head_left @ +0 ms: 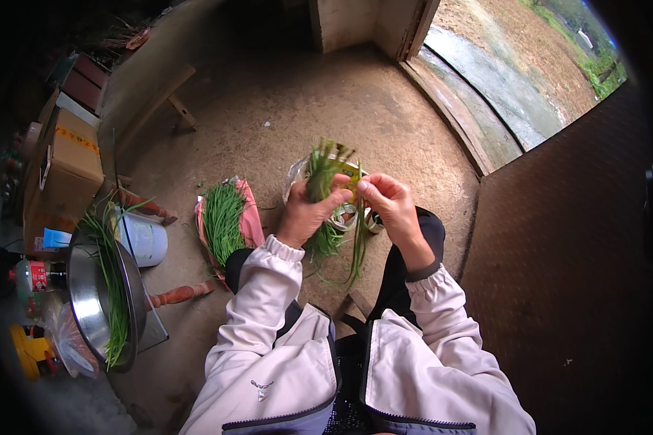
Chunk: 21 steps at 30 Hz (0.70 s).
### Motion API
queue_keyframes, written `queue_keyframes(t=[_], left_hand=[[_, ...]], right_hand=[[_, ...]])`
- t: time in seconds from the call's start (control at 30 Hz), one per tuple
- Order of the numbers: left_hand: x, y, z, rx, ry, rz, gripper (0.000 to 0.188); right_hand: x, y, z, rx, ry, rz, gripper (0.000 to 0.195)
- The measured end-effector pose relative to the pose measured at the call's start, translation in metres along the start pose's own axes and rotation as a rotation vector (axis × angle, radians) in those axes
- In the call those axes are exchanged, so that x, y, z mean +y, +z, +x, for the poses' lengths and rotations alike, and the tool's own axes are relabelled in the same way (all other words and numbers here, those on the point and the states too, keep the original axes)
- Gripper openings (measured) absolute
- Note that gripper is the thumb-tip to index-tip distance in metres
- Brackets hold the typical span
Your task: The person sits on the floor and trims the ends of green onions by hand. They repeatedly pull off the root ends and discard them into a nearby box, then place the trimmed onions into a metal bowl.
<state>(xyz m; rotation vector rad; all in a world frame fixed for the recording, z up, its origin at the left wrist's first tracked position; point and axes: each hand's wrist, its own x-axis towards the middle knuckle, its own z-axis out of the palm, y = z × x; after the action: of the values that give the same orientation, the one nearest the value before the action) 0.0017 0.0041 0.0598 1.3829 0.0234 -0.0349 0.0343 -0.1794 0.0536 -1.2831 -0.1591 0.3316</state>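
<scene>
A bunch of green chives [322, 174] is gripped in my left hand [308, 212], its stem ends pointing away from me and its leaves hanging below. My right hand [390, 200] pinches a few separate long stalks [358, 247] between thumb and fingers, just right of the bunch. Beneath both hands stands a container lined with a clear plastic bag [295, 173], mostly hidden by them. To the left, a thick pile of chives [223, 220] lies on a pink plastic bag [250, 213] on the floor.
A steel basin [82, 296] holding more chives [114, 304] sits on a glass-topped table at left, near a bottle [35, 275] and cardboard box [73, 147]. Below is a white bucket [153, 243]. A wooden bench [163, 95] stands behind; an open doorway [468, 98] is at right.
</scene>
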Motion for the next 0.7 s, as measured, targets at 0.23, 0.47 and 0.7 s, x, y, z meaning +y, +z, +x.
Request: queue_keyframes(t=[0.23,0.47,0.7], left_hand=[[-0.013,0.004,0.002,-0.03,-0.045,0.045,0.017],[-0.034,-0.004,0.01,-0.047,0.097,0.121,0.015],[-0.043,-0.008,0.019,0.141,0.15,0.339,0.011]], right_hand=[[0.015,-0.001,-0.004,-0.017,0.106,0.035,0.017],[0.024,-0.006,-0.005,-0.001,0.224,0.101,0.019],[0.033,-0.016,-0.01,-0.086,0.306,0.058,0.017]])
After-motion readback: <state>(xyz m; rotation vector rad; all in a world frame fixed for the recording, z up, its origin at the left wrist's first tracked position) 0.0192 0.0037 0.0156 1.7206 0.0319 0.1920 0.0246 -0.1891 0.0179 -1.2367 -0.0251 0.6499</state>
